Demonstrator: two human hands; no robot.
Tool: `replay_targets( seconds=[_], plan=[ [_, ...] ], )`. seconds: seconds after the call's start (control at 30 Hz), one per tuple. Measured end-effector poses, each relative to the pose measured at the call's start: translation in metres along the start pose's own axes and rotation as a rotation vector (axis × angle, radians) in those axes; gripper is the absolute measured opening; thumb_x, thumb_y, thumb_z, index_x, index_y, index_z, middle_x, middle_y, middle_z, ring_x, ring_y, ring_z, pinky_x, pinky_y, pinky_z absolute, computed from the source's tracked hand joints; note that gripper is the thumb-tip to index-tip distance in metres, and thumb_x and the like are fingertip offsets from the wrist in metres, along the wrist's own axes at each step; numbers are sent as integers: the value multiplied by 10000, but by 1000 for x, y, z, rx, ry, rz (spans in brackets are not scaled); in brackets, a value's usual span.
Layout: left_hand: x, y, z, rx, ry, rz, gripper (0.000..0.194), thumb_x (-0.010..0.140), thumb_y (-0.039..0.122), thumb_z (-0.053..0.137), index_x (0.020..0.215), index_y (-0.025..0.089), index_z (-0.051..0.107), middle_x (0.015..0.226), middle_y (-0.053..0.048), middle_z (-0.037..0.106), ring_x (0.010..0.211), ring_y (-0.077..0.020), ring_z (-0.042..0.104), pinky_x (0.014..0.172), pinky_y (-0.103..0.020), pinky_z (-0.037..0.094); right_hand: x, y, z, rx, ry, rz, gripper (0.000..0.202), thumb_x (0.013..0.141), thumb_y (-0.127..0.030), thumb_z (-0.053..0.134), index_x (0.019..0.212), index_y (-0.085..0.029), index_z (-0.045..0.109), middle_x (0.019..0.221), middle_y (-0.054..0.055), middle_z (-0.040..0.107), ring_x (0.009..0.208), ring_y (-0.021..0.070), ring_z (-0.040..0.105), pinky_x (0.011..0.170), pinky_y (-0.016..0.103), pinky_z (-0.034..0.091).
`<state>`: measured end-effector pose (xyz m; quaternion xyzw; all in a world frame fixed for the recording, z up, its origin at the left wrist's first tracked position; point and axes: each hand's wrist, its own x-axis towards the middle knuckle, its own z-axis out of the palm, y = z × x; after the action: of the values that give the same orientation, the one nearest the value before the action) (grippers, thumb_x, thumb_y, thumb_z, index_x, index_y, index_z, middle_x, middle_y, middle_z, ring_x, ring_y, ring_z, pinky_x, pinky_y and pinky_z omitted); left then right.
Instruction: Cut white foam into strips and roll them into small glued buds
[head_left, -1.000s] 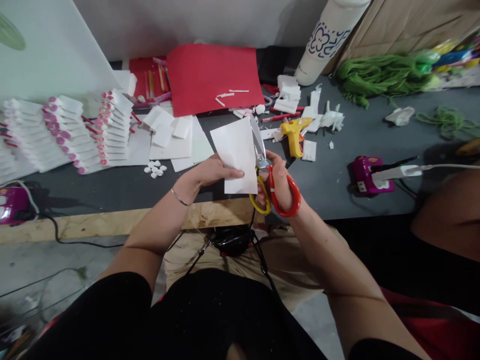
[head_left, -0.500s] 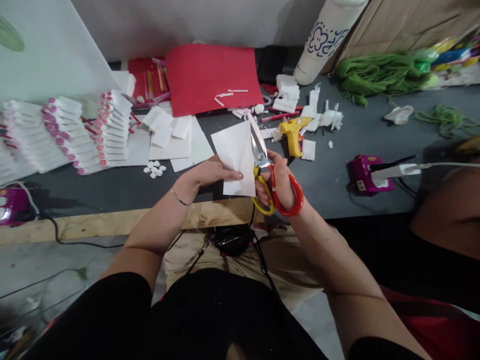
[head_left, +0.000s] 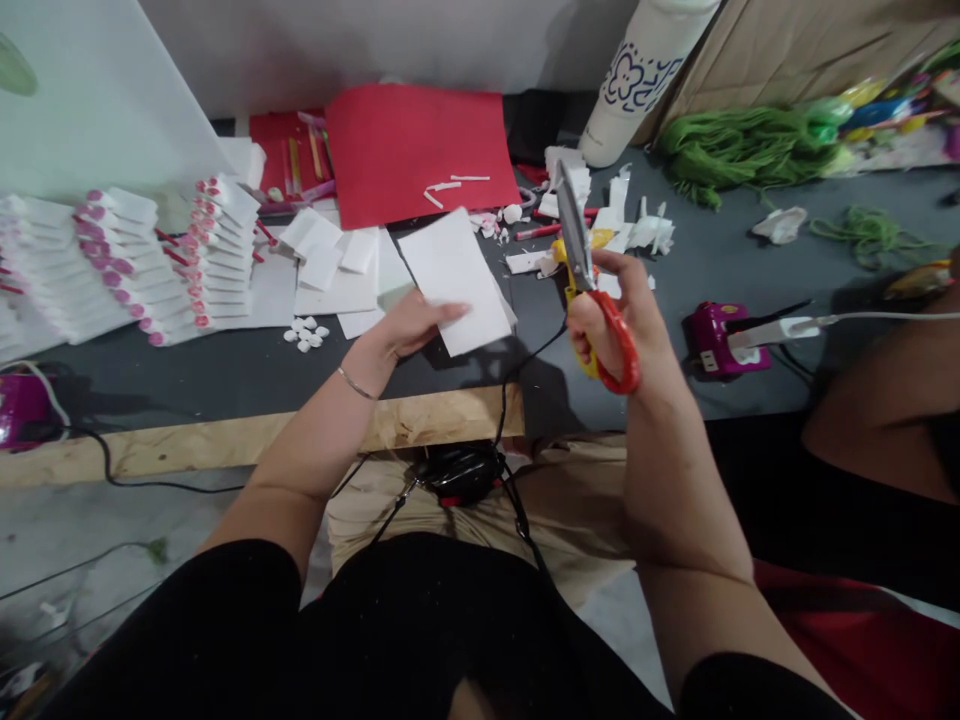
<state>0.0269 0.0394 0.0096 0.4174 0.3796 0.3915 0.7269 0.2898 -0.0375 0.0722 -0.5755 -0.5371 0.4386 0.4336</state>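
Observation:
My left hand (head_left: pixel 421 322) pinches the lower left part of a white sheet of paper (head_left: pixel 457 275), thumb on top, held above the dark table. A second edge shows under its right side, so it may be more than one layer. My right hand (head_left: pixel 619 300) grips a pair of scissors (head_left: pixel 576 225) with one red and one yellow handle. The blades look closed, point away from me, and are apart from the paper. Partly hidden behind them lies a yellow glue gun (head_left: pixel 602 239). A red sheet (head_left: pixel 420 150) with thin white strips lies beyond the paper.
Rows of white rolled pieces with pink ends (head_left: pixel 217 250) are at left, near small white bits (head_left: pixel 306 333). A white bottle (head_left: pixel 637 85) stands at the back, with green yarn (head_left: pixel 742 150) beside it. A purple power adapter (head_left: pixel 716 340) and another person's arm (head_left: pixel 870 390) are at right.
The scissors have moved away from the paper, to the right and up, and their blades have come together. My left hand has turned the paper and shifted it slightly left.

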Motion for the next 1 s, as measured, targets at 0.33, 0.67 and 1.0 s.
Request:
replay_targets(
  seconds=[0.33, 0.67, 1.0],
  plan=[
    [9, 7, -4, -289, 134, 54, 234, 950, 210, 736, 1183, 182, 739, 1153, -54, 852, 1257, -243, 756, 1116, -375, 595, 38, 57, -22, -852, 268, -93, 577, 802, -241, 679, 1368, -148, 615, 1176, 175, 775, 1082, 341, 738, 976, 478, 554],
    [16, 9, -6, -391, 161, -5, 236, 994, 206, 677, 1222, 200, 742, 955, -35, 843, 890, -175, 796, 848, -291, 658, 54, 60, -36, -920, 548, 29, 548, 824, -301, 635, 1348, -144, 605, 1142, 187, 770, 1143, 383, 701, 1045, 564, 520],
    [7, 9, 11, -559, 90, -17, 294, 1066, 79, 531, 1270, 148, 731, 936, -39, 840, 863, -160, 794, 1045, -399, 658, 37, 37, -30, -932, 520, -54, 383, 898, -332, 666, 1210, -124, 745, 1227, 285, 725, 1229, 438, 633, 1055, 652, 491]
  ],
)
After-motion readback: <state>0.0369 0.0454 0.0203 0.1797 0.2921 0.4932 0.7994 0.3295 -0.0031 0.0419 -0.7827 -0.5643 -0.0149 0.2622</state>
